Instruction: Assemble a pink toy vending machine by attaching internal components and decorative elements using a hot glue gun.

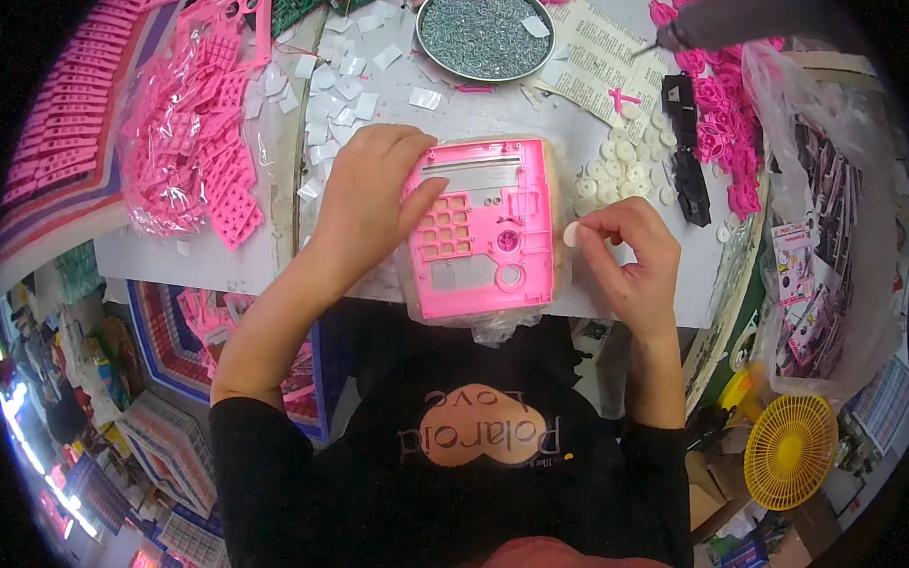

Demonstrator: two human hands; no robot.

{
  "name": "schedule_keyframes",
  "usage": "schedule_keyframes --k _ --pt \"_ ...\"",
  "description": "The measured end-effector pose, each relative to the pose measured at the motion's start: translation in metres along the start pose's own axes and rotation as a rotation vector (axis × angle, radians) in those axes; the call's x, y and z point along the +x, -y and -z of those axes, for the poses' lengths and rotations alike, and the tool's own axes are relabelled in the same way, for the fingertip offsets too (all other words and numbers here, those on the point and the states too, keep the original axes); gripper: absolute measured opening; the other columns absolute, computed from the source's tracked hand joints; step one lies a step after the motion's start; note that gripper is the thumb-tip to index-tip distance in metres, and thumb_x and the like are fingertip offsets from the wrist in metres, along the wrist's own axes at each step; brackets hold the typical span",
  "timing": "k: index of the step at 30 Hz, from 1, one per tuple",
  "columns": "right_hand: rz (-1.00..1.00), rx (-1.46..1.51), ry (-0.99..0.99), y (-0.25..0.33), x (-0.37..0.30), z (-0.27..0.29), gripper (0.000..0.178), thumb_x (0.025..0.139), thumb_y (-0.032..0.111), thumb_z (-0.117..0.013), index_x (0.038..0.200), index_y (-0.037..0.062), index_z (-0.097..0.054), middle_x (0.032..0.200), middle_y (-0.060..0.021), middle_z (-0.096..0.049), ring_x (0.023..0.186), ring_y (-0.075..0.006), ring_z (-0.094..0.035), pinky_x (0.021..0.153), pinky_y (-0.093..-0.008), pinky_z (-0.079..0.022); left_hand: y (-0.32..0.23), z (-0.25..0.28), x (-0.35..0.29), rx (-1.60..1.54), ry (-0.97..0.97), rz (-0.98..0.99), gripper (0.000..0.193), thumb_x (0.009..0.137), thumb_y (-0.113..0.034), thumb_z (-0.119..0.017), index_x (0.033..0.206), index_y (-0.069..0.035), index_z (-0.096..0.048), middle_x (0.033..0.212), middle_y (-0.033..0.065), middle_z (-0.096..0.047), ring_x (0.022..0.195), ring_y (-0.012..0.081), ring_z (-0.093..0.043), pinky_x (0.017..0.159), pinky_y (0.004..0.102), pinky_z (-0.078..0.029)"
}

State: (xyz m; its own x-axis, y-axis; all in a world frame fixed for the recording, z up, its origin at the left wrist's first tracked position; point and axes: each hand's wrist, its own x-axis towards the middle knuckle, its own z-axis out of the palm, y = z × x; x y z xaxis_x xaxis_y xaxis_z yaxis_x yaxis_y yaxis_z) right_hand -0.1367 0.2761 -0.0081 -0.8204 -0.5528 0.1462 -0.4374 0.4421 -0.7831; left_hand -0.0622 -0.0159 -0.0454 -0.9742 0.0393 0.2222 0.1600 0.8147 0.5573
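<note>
A pink plastic casing panel (479, 285) with a grid of square holes lies inner side up on a wrapped, padded block at the table's near edge. My left hand (378, 191) grips its upper left edge, the thumb bent over the panel's face. To the right of the panel, my right hand (631, 252) pinches a small white plastic disc (571, 234) between thumb and fingertips. Just beyond that hand is a pile of similar white discs (619, 170), some with a hole in the middle.
A round tin (420, 44) of small screws stands at the back, with a power screwdriver (724, 25) hanging to its right. White paper squares (366, 106), bagged pink keypads (184, 144), black plastic strips (685, 142) and pink coiled cords (716, 118) surround the work. A plastic bag (829, 157) hangs at right.
</note>
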Motion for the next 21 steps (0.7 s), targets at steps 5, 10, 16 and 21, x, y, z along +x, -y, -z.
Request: schedule_keyframes --k 5,10,16,21 --pt "-0.111 -0.154 0.026 -0.013 0.000 0.010 0.007 0.083 0.010 -0.072 0.087 0.0055 -0.069 0.082 -0.0098 -0.064 0.075 -0.0267 -0.062 0.066 -0.0361 -0.049 -0.020 0.016 0.005 -0.087 -0.046 0.010 0.036 0.085 -0.014 -0.076 0.115 0.001 -0.063 0.110 0.0145 -0.067 0.099 0.0324 -0.065 0.086 0.0400 -0.052" --pt "-0.059 -0.458 0.076 -0.030 -0.006 -0.002 0.009 0.086 0.015 -0.068 0.086 0.0064 -0.067 0.085 -0.0101 -0.062 0.082 -0.0308 -0.062 0.070 -0.0412 -0.050 -0.033 0.043 -0.002 -0.695 -0.093 0.415 0.034 0.090 -0.006 -0.073 0.120 0.002 -0.060 0.107 0.0097 -0.068 0.094 0.0178 -0.068 0.081 0.0302 -0.055" --pt "-0.019 -0.482 0.021 -0.026 0.003 -0.005 0.009 0.086 0.015 -0.069 0.089 0.0066 -0.067 0.086 -0.0091 -0.063 0.081 -0.0302 -0.063 0.069 -0.0401 -0.050 0.047 0.075 -0.041 -1.026 -0.344 0.575 0.043 0.091 -0.001 -0.070 0.130 0.003 -0.053 0.113 0.0125 -0.068 0.099 0.0173 -0.068 0.089 0.0293 -0.055" --pt "0.123 -0.342 -0.022 -0.006 0.017 -0.019 0.011 0.086 0.016 -0.071 0.089 0.0057 -0.067 0.086 -0.0091 -0.063 0.082 -0.0297 -0.061 0.071 -0.0396 -0.049 0.060 0.086 -0.086 -1.020 -0.508 0.627 0.043 0.093 0.001 -0.066 0.133 0.002 -0.051 0.116 0.0144 -0.069 0.100 0.0177 -0.069 0.089 0.0295 -0.055"
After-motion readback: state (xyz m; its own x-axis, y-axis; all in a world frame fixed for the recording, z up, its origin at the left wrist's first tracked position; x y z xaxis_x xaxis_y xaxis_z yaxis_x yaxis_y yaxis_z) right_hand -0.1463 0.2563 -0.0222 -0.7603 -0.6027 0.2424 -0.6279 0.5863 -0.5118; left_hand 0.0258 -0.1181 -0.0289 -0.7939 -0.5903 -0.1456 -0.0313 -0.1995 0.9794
